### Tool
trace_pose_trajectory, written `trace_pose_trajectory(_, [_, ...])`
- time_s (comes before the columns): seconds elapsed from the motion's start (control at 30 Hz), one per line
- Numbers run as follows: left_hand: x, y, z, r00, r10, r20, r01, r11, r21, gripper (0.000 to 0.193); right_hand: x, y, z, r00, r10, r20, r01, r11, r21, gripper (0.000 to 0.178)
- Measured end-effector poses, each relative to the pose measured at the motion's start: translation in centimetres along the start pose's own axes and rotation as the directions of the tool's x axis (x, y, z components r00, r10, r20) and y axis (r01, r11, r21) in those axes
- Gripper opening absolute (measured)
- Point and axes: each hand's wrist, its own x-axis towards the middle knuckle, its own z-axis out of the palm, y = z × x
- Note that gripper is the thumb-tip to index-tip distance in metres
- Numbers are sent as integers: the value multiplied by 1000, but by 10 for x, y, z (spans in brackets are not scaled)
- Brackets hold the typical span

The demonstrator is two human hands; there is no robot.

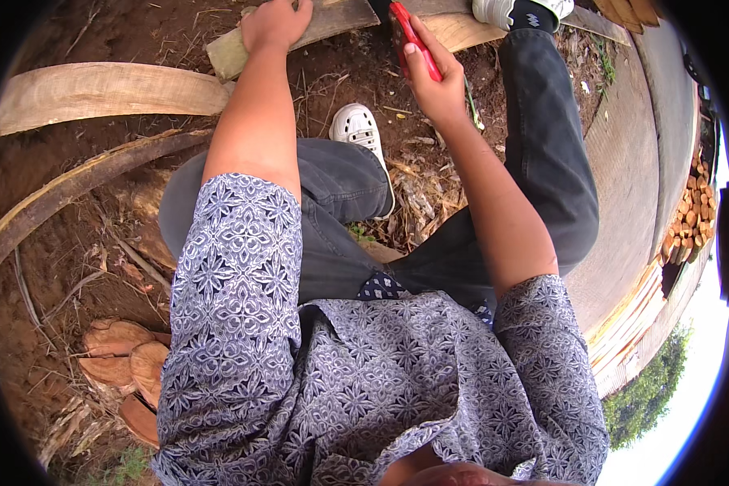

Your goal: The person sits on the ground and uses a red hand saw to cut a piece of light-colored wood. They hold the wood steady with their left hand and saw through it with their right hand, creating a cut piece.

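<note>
At one o'clock in the view, the right hand [441, 81] had its fingers wrapped closed around a red tool [408, 26]. The tool lay within the grip, projecting toward eleven o'clock; it was slim, bright red, with a darker side. At eleven o'clock, the left hand [275, 26] lay over a grey-brown wooden board [330, 24]; its finger opening could not be determined.

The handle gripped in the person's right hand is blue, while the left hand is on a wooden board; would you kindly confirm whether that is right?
No: the handle in the right hand is red, not blue, as the head view shows. The left hand is on a wooden board.
</note>
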Motion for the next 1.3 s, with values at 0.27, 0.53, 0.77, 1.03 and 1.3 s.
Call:
trace_pose_trajectory(0.27, [3,-1,2,996,40,-76,-36,998,53,46,-34,-57,-19,998,-67,-7,64,974,-217,44])
trace_pose_trajectory(0.53, [5,-1,2,995,47,-85,-39,995,93,50,-76,-150,-53,978,208,14,-205,969,-136,42])
trace_pose_trajectory(0.77, [4,12,1,993,47,-108,-41,998,56,50,16,-61,-13,992,-120,-25,113,975,-194,41])
trace_pose_trajectory(1.03, [2,2,-5,995,-3,-103,4,1000,11,47,50,-31,-4,998,-44,54,41,997,67,33])
trace_pose_trajectory(1.3, [3,2,6,984,48,-169,-42,998,38,46,-26,1,-12,999,37,12,-37,999,-21,45])
